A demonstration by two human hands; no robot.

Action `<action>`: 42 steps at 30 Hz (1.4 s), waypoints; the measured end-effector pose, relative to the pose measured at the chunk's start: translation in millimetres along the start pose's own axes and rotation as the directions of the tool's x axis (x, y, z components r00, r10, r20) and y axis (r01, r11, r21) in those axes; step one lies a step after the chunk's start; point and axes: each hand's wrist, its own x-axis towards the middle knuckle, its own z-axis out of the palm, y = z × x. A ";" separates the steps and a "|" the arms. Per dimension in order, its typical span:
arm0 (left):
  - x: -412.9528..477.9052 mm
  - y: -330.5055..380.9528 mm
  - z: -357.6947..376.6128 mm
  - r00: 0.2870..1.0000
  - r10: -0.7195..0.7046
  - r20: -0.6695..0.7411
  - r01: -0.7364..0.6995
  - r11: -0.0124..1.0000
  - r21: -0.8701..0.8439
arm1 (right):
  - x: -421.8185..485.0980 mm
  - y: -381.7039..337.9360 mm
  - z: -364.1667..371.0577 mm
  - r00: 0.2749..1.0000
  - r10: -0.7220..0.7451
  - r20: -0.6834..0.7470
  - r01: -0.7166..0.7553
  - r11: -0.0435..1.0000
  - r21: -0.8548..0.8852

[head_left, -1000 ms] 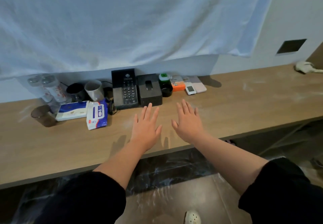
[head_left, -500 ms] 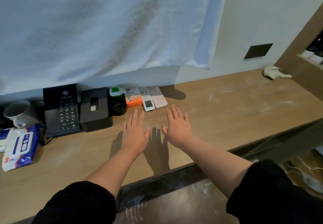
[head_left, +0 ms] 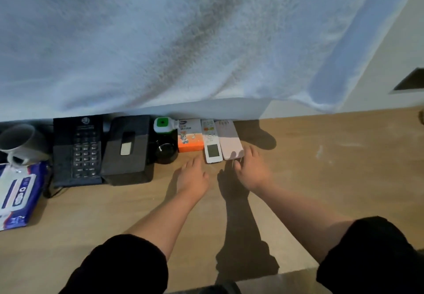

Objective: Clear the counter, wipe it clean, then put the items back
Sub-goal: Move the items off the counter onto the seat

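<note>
A white towel [head_left: 183, 41] is hung above the wooden counter [head_left: 321, 179], at whose back a black telephone [head_left: 78, 149] and tissue box [head_left: 126, 149] are stood. The left hand [head_left: 191, 179] is held flat and loose just before an orange box [head_left: 190, 136]. The right hand [head_left: 252, 172] is laid with fingertips [head_left: 250, 153] at the near end of a pink case [head_left: 229, 140], beside a white remote [head_left: 212, 143]; a grip cannot be told.

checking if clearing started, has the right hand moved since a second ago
Yes. The right hand has moved forward toward the wall: it was short of the pale pink flat remote and now reaches its near end.
</note>
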 end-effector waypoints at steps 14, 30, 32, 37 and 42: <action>86.3 38.5 28.9 0.906 -0.421 -0.039 0.412 0.901 -0.139 | 109.6 -12.9 23.6 0.903 0.387 0.188 -0.403 0.914 0.052; 83.2 41.6 18.0 0.881 -0.468 0.074 0.466 0.828 -0.312 | 118.6 -6.9 -7.2 0.788 0.467 0.401 -0.615 0.639 0.463; 77.6 40.8 13.6 0.885 -0.458 0.087 0.454 0.806 -0.379 | 111.3 -5.5 -15.6 0.766 0.467 0.442 -0.643 0.550 0.534; 59.9 45.6 3.0 0.841 -0.497 0.215 0.515 0.610 -0.602 | 88.8 9.2 -39.8 0.768 0.396 0.502 -0.640 0.457 0.618; 35.2 60.4 -4.2 0.801 -0.516 0.304 0.526 0.365 -0.768 | 65.4 24.6 -58.4 0.785 0.328 0.526 -0.620 0.439 0.651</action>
